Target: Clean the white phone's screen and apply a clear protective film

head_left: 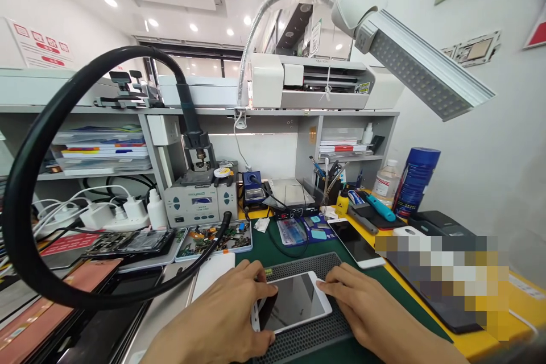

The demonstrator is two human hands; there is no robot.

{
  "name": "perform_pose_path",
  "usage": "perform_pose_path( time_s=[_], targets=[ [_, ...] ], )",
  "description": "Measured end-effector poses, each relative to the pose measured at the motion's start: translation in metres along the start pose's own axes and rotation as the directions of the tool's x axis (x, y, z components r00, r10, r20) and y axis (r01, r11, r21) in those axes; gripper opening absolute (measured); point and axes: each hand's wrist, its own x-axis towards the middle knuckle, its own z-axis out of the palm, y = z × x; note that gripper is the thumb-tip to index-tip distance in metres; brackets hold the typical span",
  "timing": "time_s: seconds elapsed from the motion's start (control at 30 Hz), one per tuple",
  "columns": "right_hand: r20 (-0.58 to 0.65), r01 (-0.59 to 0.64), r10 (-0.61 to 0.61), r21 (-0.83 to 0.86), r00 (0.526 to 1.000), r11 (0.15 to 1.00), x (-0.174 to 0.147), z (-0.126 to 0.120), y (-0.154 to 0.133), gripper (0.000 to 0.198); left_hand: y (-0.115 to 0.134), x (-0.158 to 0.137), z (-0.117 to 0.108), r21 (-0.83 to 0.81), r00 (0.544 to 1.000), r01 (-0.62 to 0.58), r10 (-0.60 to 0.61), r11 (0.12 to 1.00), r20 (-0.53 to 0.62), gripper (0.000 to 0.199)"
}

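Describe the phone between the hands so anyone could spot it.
Start at the green mat. On it lies a grey perforated pad, and on that, this white-rimmed phone. The left hand and right hand touch it, unlike the similar phone farther back.

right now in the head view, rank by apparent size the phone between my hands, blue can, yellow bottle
1. Phone, largest, though nearest the camera
2. Blue can
3. Yellow bottle, clearly smallest

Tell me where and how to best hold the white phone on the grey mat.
Grip its short ends, probably with the left hand and right hand, each from its own side: the white phone lies screen-up, running left to right.
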Motion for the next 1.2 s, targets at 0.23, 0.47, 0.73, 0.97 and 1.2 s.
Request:
perform_pose_path(
  time_s=[0.23, 0.47, 0.73, 0.97, 1.2],
  targets=[
    [-0.027, -0.022, 0.021, -0.049, 0.999, 0.999, 0.017, 0.006, 0.011, 0.049, 0.000, 0.000, 0.000, -0.008, 1.000, -0.009, 0.009, 1.000, -0.007, 0.052],
    [0.018, 0.017, -0.015, -0.123, 1.000, 0.992, -0.001, 0.001, -0.001, 0.052, 0.000, -0.001, -0.001, -0.015, 1.000, -0.009, 0.009, 1.000, -0.009, 0.051],
    [0.124, 0.047, -0.026, -0.174, 0.992, 0.984, -0.022, -0.003, -0.013, 0.051, 0.000, -0.001, -0.001, -0.029, 1.000, -0.012, 0.012, 1.000, -0.013, 0.048],
    [0.052, 0.015, -0.006, -0.174, 0.999, 0.985, -0.017, 0.000, -0.012, 0.053, 0.002, -0.001, -0.001, -0.010, 1.000, -0.015, 0.014, 1.000, -0.008, 0.054],
    [0.033, -0.022, 0.027, -0.144, 0.999, 0.989, -0.027, -0.001, -0.018, 0.039, 0.000, -0.001, 0.000, -0.004, 1.000, -0.018, 0.018, 1.000, -0.022, 0.053]
  ],
)
